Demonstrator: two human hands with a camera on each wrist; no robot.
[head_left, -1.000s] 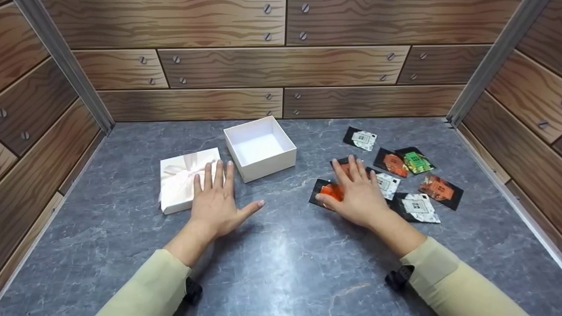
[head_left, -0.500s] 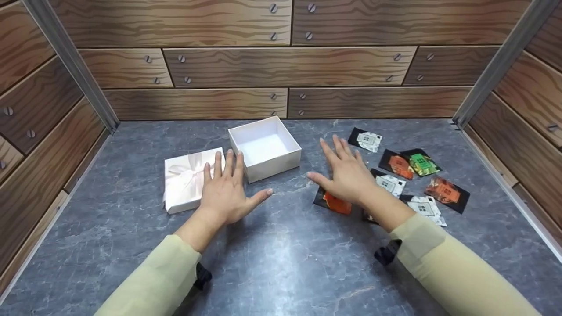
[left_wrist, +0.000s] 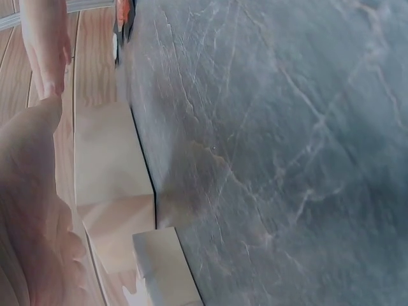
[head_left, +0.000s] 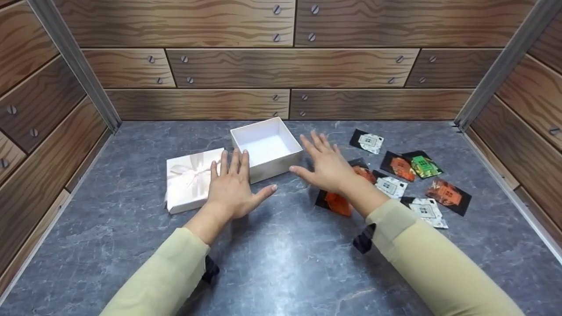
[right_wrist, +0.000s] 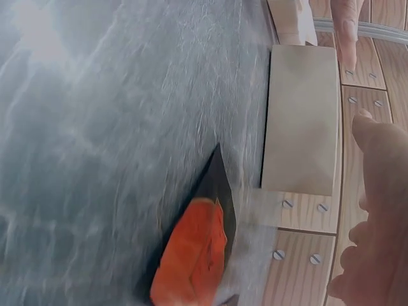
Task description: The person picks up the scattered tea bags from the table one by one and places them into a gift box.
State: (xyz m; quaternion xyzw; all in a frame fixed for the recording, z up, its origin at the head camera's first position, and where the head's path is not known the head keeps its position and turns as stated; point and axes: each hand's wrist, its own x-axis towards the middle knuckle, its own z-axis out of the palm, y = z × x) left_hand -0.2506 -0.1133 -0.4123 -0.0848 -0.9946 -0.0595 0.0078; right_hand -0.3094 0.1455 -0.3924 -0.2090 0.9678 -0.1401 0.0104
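A white open-topped box (head_left: pixel 275 166) sits at the middle back of the table, its inside bare. Left of it lies its white lid (head_left: pixel 186 197) with a pale ribbon bow (head_left: pixel 193 173). My left hand (head_left: pixel 230 191), fingers straight and thumb spread, hovers over the lid's right edge near the box's front corner. My right hand (head_left: pixel 327 169) hangs with fingers extended just right of the box, holding nothing. In the left wrist view the palm (left_wrist: pixel 32 210) is above the table, apart from the box (left_wrist: pixel 115 159). An orange-and-black sachet (right_wrist: pixel 191 248) shows below the right hand.
Several flat sachets lie scattered on the right: a black-and-white one (head_left: pixel 368 141) at the back, a green one (head_left: pixel 422 164), orange ones (head_left: pixel 448 195) and a white one (head_left: pixel 426 211) nearer. Wood-patterned walls (head_left: pixel 246 68) enclose the grey table (head_left: pixel 281 263).
My right hand has moved left from above the sachets to beside the box. My left hand has shifted slightly right and forward, toward the box. Box, lid and sachets appear to stay in place.
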